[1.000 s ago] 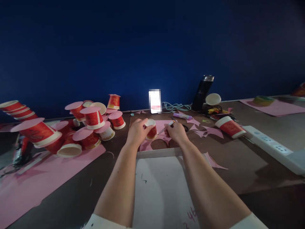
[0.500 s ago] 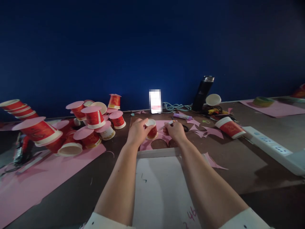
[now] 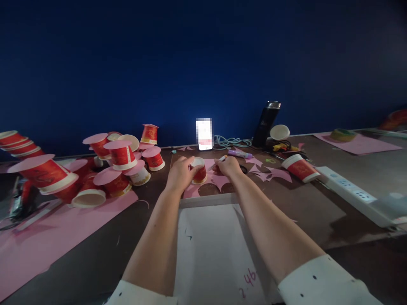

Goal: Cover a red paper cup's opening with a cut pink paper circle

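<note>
My left hand (image 3: pixel 182 173) is wrapped round the left side of a red paper cup (image 3: pixel 200 174), which stands upright, its pale open top facing up, on a cut pink sheet (image 3: pixel 221 182). In my right hand (image 3: pixel 229 166) is a white pen (image 3: pixel 219 162), gripped in closed fingers with its tip pointing toward the lower part of the cup. The fingers hide part of the pen. Curved cut-outs show along the near edge of the pink sheet.
Red cups with pink discs (image 3: pixel 119 155) crowd the left beside a large pink sheet (image 3: pixel 73 226). A white board (image 3: pixel 213 245) lies in front. At right are a fallen cup (image 3: pixel 300 167), a power strip (image 3: pixel 349 190), a black flask (image 3: pixel 266 125) and pink scraps (image 3: pixel 280 173). A lit phone (image 3: pixel 204 134) stands behind.
The whole view has shifted slightly, with things appearing a little further left. My right hand and the pen are closer to the cup; my left hand stays on it.
</note>
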`<state>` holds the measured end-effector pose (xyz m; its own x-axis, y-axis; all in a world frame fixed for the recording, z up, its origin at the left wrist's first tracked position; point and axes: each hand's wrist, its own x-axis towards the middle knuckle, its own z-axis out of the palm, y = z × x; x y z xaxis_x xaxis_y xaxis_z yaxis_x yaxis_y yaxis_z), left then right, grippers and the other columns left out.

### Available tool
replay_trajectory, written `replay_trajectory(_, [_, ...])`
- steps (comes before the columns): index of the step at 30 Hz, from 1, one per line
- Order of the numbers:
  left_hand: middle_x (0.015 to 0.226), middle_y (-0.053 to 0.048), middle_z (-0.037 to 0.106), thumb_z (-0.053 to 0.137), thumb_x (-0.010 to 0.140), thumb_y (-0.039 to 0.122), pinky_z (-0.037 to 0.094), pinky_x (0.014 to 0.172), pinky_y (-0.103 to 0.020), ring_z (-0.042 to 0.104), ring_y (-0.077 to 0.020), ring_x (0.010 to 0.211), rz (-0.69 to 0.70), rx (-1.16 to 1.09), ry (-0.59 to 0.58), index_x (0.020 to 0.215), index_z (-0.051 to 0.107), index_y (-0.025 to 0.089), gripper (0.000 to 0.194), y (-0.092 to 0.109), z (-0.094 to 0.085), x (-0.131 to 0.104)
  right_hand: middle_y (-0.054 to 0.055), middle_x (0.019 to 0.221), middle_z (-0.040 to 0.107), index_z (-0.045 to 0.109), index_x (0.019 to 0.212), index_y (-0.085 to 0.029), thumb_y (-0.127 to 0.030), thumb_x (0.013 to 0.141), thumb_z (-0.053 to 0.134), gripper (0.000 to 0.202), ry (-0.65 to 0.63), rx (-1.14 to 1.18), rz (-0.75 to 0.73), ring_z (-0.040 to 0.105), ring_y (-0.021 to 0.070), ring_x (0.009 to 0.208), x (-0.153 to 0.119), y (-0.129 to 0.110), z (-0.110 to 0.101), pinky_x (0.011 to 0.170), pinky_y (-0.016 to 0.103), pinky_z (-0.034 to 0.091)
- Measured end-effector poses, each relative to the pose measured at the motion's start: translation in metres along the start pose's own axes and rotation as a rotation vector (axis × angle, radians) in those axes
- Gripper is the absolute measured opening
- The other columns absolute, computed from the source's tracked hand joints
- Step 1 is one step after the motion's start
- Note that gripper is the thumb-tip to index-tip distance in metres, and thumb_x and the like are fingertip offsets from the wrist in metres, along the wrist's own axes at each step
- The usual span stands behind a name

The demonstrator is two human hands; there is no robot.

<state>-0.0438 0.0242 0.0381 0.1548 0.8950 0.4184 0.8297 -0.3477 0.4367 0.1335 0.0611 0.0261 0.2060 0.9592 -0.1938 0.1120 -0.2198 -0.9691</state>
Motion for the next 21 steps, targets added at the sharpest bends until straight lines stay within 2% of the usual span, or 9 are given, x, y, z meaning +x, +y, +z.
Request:
replay_trajectory(5, [0.106, -0.013, 0.061, 0.052, 0.082, 0.051, 0.044, 0.082, -0.033, 0.059, -0.0231, 0.096, -0.012, 0.004, -0.008, 0.118, 0.061, 0.015, 0.052, 0.003, -0.001, 0.0, 0.001, 0.054, 0.057, 0.052, 0.07, -0.016, -0.018, 0.083, 0.059, 0.015, 0.003, 0.083, 0.067, 0.063, 0.0155, 0.054, 0.005, 0.0, -0.003, 0.055, 0.029, 0.057])
replay_trajectory(14, [0.107, -0.012, 0.061, 0.052, 0.082, 0.052, 0.044, 0.083, -0.032, 0.058, -0.0224, 0.096, -0.019, -0.001, -0.005, 0.118, 0.061, 0.017, 0.051, 0.002, -0.001, 0.0, 0.003, 0.058, 0.059, 0.054, 0.074, -0.015, -0.019, 0.085, 0.058, 0.012, 0.005, 0.13, 0.141, 0.063, 0.0153, 0.056, 0.015, 0.0, 0.003, 0.053, 0.028, 0.055])
replay_trajectory(17, [0.108, -0.012, 0.061, 0.052, 0.082, 0.051, 0.044, 0.083, -0.032, 0.058, -0.0224, 0.096, -0.021, -0.001, -0.008, 0.118, 0.061, 0.018, 0.05, 0.002, -0.001, 0.001, 0.007, 0.076, 0.063, 0.058, 0.087, -0.011, -0.021, 0.087, 0.056, 0.01, -0.023, 0.13, 0.162, 0.064, 0.0149, 0.067, 0.016, 0.0, 0.005, 0.06, 0.028, 0.055])
replay_trajectory(21, [0.105, -0.011, 0.061, 0.052, 0.082, 0.051, 0.044, 0.084, -0.032, 0.058, -0.0228, 0.097, -0.012, 0.003, 0.0, 0.118, 0.061, 0.017, 0.049, 0.002, 0.0, 0.001, 0.008, 0.113, 0.058, 0.054, 0.115, -0.015, -0.033, 0.089, 0.055, 0.032, -0.085, 0.12, 0.196, 0.06, 0.0187, 0.095, 0.019, -0.001, 0.008, 0.079, 0.038, 0.052])
